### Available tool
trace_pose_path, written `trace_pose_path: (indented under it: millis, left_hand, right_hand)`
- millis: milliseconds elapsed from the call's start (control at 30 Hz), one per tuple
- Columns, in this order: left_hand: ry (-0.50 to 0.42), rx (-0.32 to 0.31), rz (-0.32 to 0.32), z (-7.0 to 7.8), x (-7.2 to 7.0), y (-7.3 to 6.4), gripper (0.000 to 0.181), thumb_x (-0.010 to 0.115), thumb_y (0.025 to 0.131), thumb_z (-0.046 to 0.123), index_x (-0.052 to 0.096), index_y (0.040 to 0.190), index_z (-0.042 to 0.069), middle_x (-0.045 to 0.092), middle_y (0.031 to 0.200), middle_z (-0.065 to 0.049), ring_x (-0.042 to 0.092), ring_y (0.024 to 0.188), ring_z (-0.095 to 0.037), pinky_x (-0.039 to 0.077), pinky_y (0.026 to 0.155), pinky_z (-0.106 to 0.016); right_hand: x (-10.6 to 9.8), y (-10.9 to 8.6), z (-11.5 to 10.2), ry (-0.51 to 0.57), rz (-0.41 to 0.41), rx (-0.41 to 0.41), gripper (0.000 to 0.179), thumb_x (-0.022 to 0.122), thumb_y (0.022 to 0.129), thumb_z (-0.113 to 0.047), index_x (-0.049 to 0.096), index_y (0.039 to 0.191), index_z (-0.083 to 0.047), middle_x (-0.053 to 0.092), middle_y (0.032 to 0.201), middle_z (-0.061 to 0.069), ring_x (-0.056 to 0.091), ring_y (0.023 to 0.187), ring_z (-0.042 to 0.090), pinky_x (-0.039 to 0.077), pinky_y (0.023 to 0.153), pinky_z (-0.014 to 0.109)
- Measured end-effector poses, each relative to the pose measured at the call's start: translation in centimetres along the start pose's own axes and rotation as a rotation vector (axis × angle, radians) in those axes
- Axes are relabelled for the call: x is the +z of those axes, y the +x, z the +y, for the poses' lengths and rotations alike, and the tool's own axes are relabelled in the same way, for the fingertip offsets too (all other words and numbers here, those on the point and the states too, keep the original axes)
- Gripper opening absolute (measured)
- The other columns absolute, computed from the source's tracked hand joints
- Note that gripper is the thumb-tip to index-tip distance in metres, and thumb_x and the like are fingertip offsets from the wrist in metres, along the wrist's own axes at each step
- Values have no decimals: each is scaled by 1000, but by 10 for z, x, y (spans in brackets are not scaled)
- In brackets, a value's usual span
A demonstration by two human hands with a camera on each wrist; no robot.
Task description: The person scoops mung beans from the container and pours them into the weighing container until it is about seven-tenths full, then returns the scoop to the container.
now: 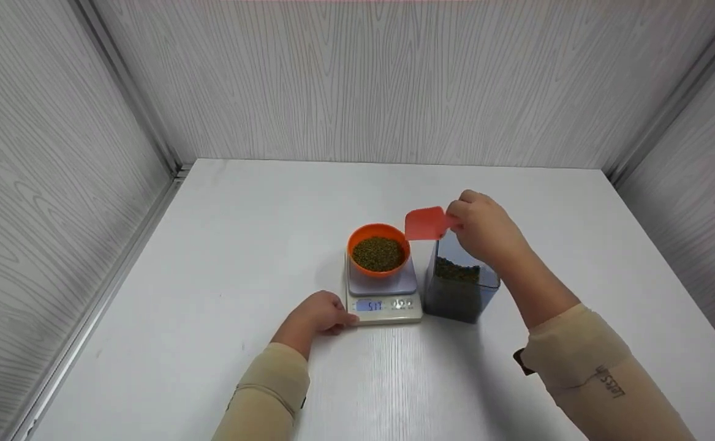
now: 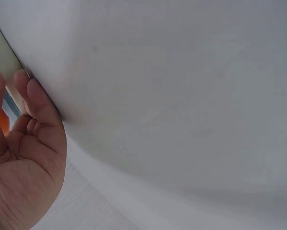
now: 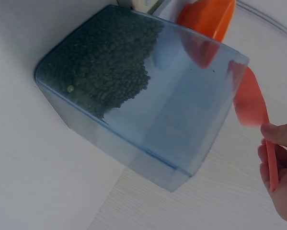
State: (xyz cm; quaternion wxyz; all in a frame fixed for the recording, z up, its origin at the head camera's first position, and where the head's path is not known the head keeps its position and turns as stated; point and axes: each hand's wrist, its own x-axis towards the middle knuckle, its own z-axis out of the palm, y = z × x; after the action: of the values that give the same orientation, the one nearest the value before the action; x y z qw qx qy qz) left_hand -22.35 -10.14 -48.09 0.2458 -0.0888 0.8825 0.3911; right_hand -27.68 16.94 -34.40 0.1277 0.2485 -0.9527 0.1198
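Observation:
My right hand (image 1: 486, 226) grips the handle of a red scoop (image 1: 424, 223) above the rim of a clear plastic container (image 1: 491, 280). Close by is an orange bowl (image 1: 357, 231), which holds small green beans (image 1: 378, 254) and sits on a digital kitchen scale (image 1: 394, 316). The lit display reads what looks like 517. In the right wrist view more beans (image 3: 109, 62) lie in the container, while the scoop (image 3: 251, 103) shows beyond its rim. My left hand (image 1: 323, 311) pinches the scale's front left corner, thumb on one side and curled fingers (image 2: 38, 98) on the other.
The container stands against the right side of the scale on a white table (image 1: 259, 245). Pale wood-grain panels (image 1: 357, 79) rise behind the table and on both sides.

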Motion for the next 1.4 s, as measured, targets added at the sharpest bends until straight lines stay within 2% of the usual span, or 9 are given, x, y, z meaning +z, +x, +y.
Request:
trace_pose_path:
  millis: [133, 300, 400, 567, 800, 967, 1133, 1400]
  left_hand:
    - [-2, 10, 1, 0, -1, -1, 27, 75, 75, 30, 58, 70, 9, 57, 64, -2, 52, 60, -14, 42, 57, -26]
    - [14, 28, 11, -2, -2, -1, 28, 75, 75, 30, 58, 70, 9, 58, 64, -2, 53, 59, -14, 43, 57, -26]
    - [15, 24, 8, -3, -1, -1, 27, 74, 76, 30, 58, 71, 9, 58, 64, -1, 53, 59, -13, 44, 58, -26]
    - [12, 24, 11, -3, -2, -1, 26, 74, 76, 29, 58, 71, 9, 58, 64, -1, 53, 59, -13, 43, 57, -25]
    - [13, 21, 16, -3, -1, -2, 26, 74, 77, 29, 58, 72, 9, 59, 65, -2, 53, 60, -13, 43, 58, -26]
    - [19, 17, 11, -4, 0, 0, 26, 74, 76, 30, 58, 71, 9, 58, 63, -1, 53, 59, -14, 42, 58, -26]
    - [14, 28, 6, -3, 1, 1, 27, 74, 76, 30, 58, 69, 9, 57, 62, -1, 53, 57, -13, 43, 56, -25]
    - [13, 20, 12, -3, 1, 2, 26, 74, 76, 30, 59, 71, 9, 57, 64, -1, 53, 59, -14, 43, 57, -26]
  right_hand:
    - [-21, -5, 9, 58, -89, 99, 17, 64, 79, 5, 66, 95, 0, 56, 87, 13, 54, 80, 28, 50, 73, 40]
    - [-45, -12, 21, 78, -165, 128, 15, 62, 78, 6, 66, 92, 2, 57, 85, 14, 54, 77, 28, 49, 69, 41]
    - [-53, -17, 24, 58, -232, 158, 14, 60, 78, 6, 66, 91, 3, 58, 84, 16, 53, 76, 29, 48, 67, 41]
    - [-48, -18, 19, -36, -374, 181, 15, 55, 77, 7, 66, 86, 4, 60, 81, 16, 53, 72, 28, 47, 62, 39]
    - [-23, -19, 9, -130, -502, 150, 15, 57, 72, 9, 67, 79, 1, 59, 70, 10, 50, 62, 22, 44, 53, 32]
    - [1, -19, 11, -196, -505, 45, 12, 57, 72, 8, 64, 73, -2, 55, 65, 7, 46, 59, 20, 44, 54, 33]
    - [11, -21, 23, -159, -486, 19, 15, 57, 74, 8, 66, 79, -1, 58, 70, 8, 51, 64, 21, 49, 63, 37]
    - [16, -22, 42, -104, -455, -20, 13, 58, 79, 4, 68, 85, -2, 58, 81, 9, 54, 74, 23, 49, 69, 38]
